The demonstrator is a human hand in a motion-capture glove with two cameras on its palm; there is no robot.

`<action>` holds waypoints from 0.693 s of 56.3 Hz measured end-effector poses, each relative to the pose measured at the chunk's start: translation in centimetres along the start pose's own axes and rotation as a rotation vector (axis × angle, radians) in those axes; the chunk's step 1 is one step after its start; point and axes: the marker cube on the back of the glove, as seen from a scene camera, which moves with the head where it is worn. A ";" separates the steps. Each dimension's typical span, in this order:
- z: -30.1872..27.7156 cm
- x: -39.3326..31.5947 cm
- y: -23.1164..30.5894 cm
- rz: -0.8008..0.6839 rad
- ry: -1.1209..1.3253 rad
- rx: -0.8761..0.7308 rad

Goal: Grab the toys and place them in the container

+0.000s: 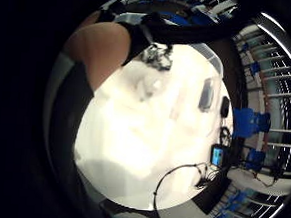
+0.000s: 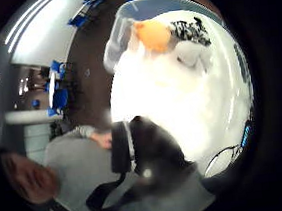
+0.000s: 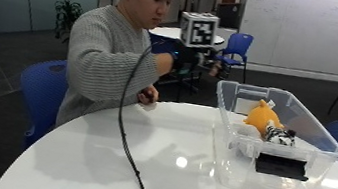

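A clear plastic container [image 3: 315, 127] stands on the right side of the round white table [image 3: 111, 167]. Inside it lie an orange plush toy [image 3: 261, 117], a zebra-striped toy [image 3: 279, 135] and a pale toy [image 3: 246, 131]. My gloved right hand [image 3: 194, 58] hangs in the air above and to the left of the container's far end, fingers relaxed, holding nothing. The thumb side palm view looks down into the container [image 2: 119, 32] at the orange toy [image 2: 153, 35], the zebra toy [image 2: 190, 30] and the pale toy [image 2: 190, 54]. The zebra toy [image 1: 158, 56] also shows beside my finger.
The bare left hand [image 3: 147, 95] rests on the table's far edge. A black cable [image 3: 124, 133] trails from the arm across the table. A phone [image 1: 217, 155] lies near the table's edge. Blue chairs [image 3: 41, 90] stand around the table.
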 end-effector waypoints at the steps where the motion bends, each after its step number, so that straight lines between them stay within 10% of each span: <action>1: -0.3 -0.8 1.7 -0.100 -0.086 0.010; 9: 0.7 -1.9 10.2 -0.285 -0.139 0.030; 39: 13.6 -9.5 23.9 -0.141 -0.047 0.079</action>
